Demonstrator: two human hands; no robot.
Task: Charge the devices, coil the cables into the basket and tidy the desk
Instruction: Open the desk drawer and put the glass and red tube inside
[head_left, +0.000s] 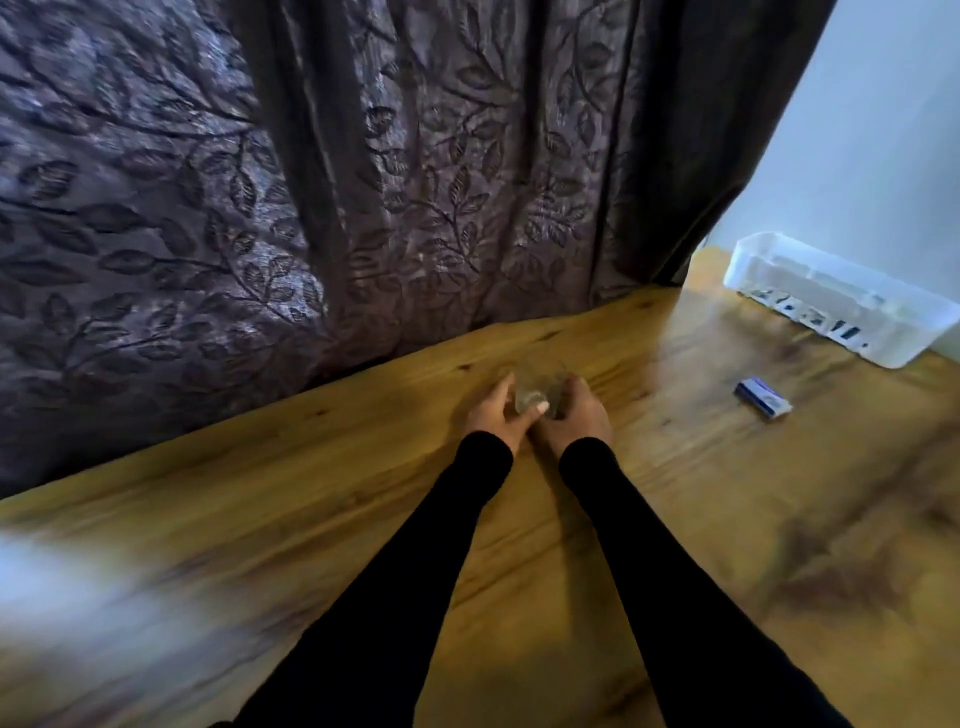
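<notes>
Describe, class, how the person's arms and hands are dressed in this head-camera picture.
Both arms wear long, close-fitting black sleeves, plain with no markings, reaching to the wrists. The left hand and right hand are bare: no gloves, and no rings, watch or bracelets can be made out. A pale fingernail shows on the left hand's thumb. The picture is slightly blurred, so finer details cannot be told.

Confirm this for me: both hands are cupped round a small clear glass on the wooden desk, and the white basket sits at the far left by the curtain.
One thing is wrong: the white basket sits at the far right, against the pale wall, not at the far left. The head view shows it. The rest stands: the left hand and right hand are cupped round a small clear glass on the wooden desk.
</notes>
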